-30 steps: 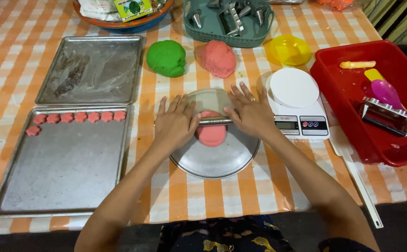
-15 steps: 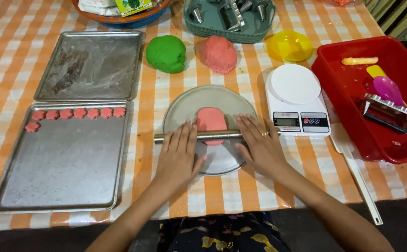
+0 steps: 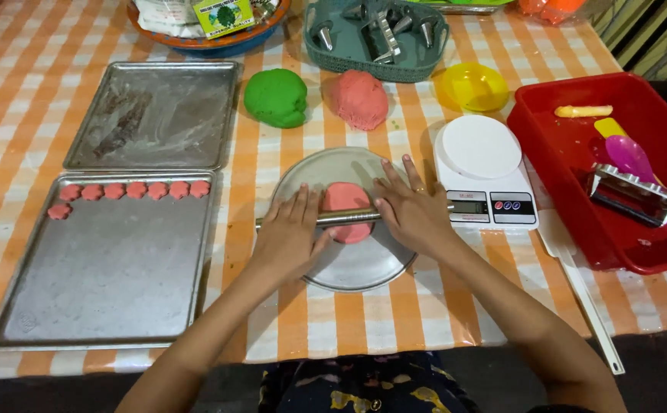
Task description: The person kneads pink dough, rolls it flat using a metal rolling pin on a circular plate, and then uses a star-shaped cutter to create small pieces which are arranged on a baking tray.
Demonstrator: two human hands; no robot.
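A: Hands first, quick.

B: Left hand (image 3: 291, 233) lies flat, palm down, fingers stretched out on the left end of a metal rolling pin (image 3: 348, 217). Right hand (image 3: 414, 210) does the same on the right end, fingers spread, not curled round it. Neither one is gripping, just pressing.

A: And the pin sits where?

B: Crosswise over a flattened pink dough piece (image 3: 346, 210), which lies on a round metal plate (image 3: 348, 264) in the middle of the orange checked tablecloth (image 3: 12, 92) (the pin's ends stick out past both hands).

A: Surroundings?

B: Left of the plate, a large baking tray (image 3: 104, 283) with a row of small pink cut-outs (image 3: 136, 190) along its top edge, one more below at the left. Behind it, a second tray (image 3: 153, 115), smeared. Beyond the plate, a green dough ball (image 3: 276, 97) just beside a pink dough ball (image 3: 358, 99). White kitchen scale (image 3: 482, 168) near the right hand, yellow bowl (image 3: 471, 86) behind it. Red tub (image 3: 570, 191) far right holding a purple spoon (image 3: 628, 157) and a metal tool (image 3: 636, 195). Green basket (image 3: 383, 69) of metal piping tips at top.
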